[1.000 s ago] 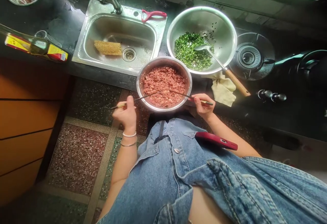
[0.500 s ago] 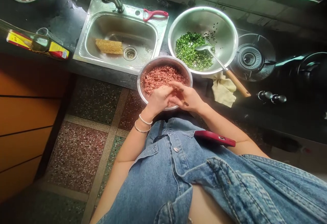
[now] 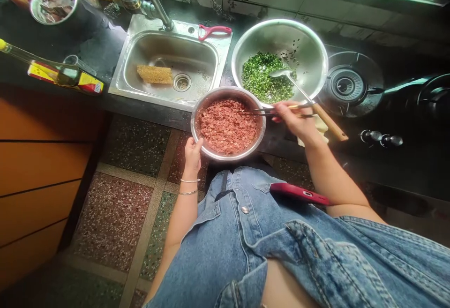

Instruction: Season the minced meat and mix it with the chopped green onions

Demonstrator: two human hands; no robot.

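Note:
A steel bowl of red minced meat [image 3: 228, 125] sits at the counter's front edge. My left hand [image 3: 193, 154] grips its left rim, fingers closed on the metal. My right hand [image 3: 294, 119] is closed on a pair of chopsticks [image 3: 262, 110], whose tips reach over the right side of the meat. Behind it stands a larger steel bowl [image 3: 281, 41] with chopped greens [image 3: 262, 77] and a wooden-handled ladle [image 3: 305, 96] resting inside.
A steel sink [image 3: 168, 64] with a sponge [image 3: 154, 74] and a red peeler [image 3: 214, 30] on its rim lies to the left. An oil bottle [image 3: 59, 76] lies on the dark counter. A gas burner [image 3: 346, 84] is at right. A red phone [image 3: 298, 193] rests on my lap.
One chopstick was in each hand, then both hands met over the meat. Now both chopsticks are in my right hand and my left hand has moved to the bowl's rim.

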